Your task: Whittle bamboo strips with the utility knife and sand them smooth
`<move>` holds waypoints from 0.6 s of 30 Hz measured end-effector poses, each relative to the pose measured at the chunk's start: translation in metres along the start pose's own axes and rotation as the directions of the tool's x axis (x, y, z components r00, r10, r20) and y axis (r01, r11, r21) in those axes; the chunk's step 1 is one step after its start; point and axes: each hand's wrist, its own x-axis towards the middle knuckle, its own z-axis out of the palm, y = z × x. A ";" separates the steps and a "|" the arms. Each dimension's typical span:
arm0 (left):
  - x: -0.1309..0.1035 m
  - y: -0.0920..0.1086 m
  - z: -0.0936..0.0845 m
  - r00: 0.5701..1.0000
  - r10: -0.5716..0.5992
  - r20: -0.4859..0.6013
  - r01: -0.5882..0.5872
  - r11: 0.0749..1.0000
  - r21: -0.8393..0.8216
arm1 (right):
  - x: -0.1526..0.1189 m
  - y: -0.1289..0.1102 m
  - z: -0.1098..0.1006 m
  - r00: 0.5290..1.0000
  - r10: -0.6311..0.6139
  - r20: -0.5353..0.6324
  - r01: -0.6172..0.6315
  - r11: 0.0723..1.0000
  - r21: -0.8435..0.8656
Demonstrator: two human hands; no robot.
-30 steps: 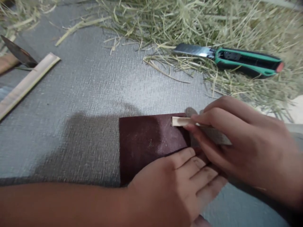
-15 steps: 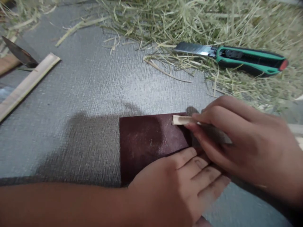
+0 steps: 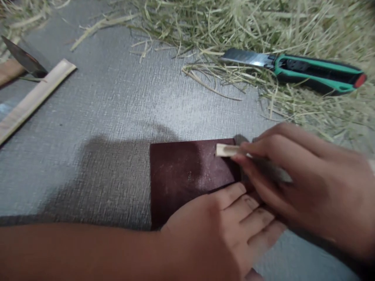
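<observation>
Right hand [image 3: 310, 183] pinches a small pale strip [image 3: 227, 150] between thumb and fingers; strip's tip is over the upper right part of a dark red sheet [image 3: 175, 171], contact unclear. Left hand [image 3: 216, 230] lies flat across the sheet's lower edge, fingers straight, narrow gaps. Versus half a second ago: strip tip at nearly the same spot over the sheet; green-black knife [image 3: 319, 74] on the shavings [image 3: 263, 23] sits slightly farther right in view. Knife handle markings too blurred to read.
</observation>
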 end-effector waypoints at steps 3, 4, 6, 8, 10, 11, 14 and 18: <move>0.000 0.003 0.003 0.999 -0.026 -0.030 0.026 1.000 0.000 | 0.001 -0.001 -0.001 0.997 -0.071 0.008 0.071 0.996 -0.052; 0.000 0.003 0.004 0.999 -0.031 -0.040 0.031 0.999 -0.005 | 0.001 0.000 -0.002 0.994 -0.101 0.029 0.102 0.994 -0.034; -0.001 0.003 0.004 0.999 -0.024 -0.043 0.023 1.000 -0.011 | 0.001 0.000 -0.003 0.993 -0.115 0.036 0.115 0.993 -0.003; 0.000 0.002 0.003 1.000 -0.006 -0.029 0.006 1.000 -0.010 | 0.002 0.000 -0.003 0.998 -0.066 -0.001 0.066 0.998 -0.024; 0.000 0.001 0.002 1.000 -0.002 -0.023 0.002 1.000 -0.011 | 0.001 -0.001 -0.004 0.998 -0.063 0.010 0.063 0.997 -0.040; 0.000 0.001 0.002 1.000 -0.006 -0.020 0.006 1.000 -0.012 | 0.001 -0.001 -0.004 0.996 -0.083 0.036 0.084 0.996 -0.031; 0.000 0.002 0.003 0.999 -0.028 -0.026 0.028 1.000 -0.005 | 0.001 -0.003 -0.004 0.995 -0.076 0.058 0.077 0.997 -0.005; -0.001 0.004 0.003 0.999 -0.031 -0.006 0.031 1.000 -0.005 | 0.003 -0.002 -0.004 1.000 -0.026 0.009 0.026 0.999 -0.019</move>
